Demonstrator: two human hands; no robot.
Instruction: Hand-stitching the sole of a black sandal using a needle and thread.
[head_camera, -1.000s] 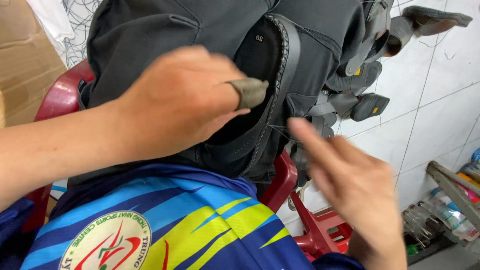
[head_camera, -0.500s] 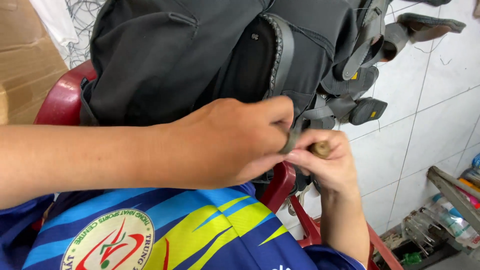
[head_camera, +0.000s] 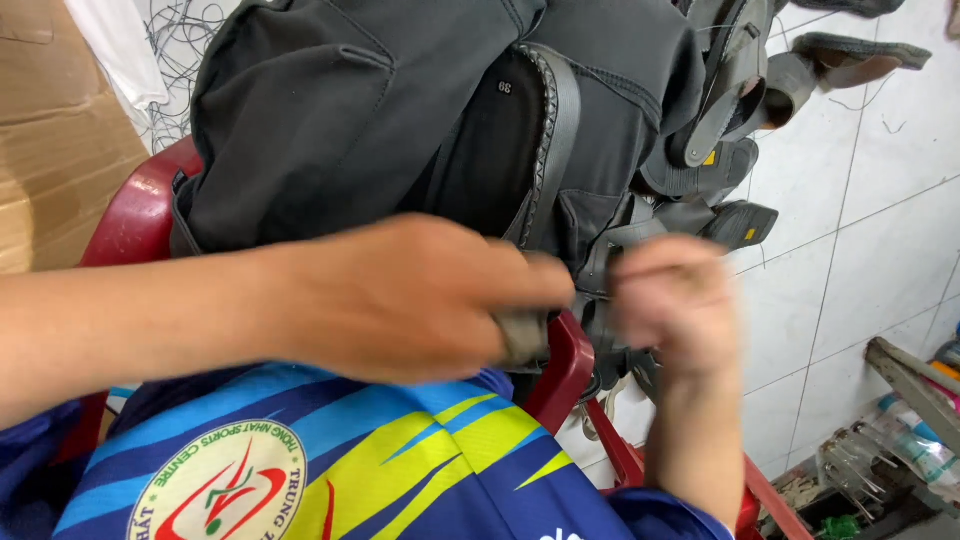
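Observation:
A black sandal (head_camera: 495, 150) with a grey stitched strap (head_camera: 560, 120) stands upright against dark grey fabric (head_camera: 320, 110). My left hand (head_camera: 400, 300) closes over the sandal's lower end, and a grey guard (head_camera: 522, 338) covers one finger. My right hand (head_camera: 675, 300) is a blurred closed fist just right of the sandal, apart from my left hand. The wooden-handled tool it held a moment ago is hidden inside the fist. My blue and yellow jersey (head_camera: 350, 470) fills the lower view.
A red plastic chair (head_camera: 135, 210) stands behind the fabric, with a cardboard box (head_camera: 50, 130) to its left. Several grey sandals (head_camera: 720, 160) hang by the white tiled wall (head_camera: 860, 230). Bottles and metal tools (head_camera: 900, 450) lie at the lower right.
My left hand slid from the sandal's middle down to its lower end. My right hand took a wooden-handled tool beside it, then pulled away to the right as a fist.

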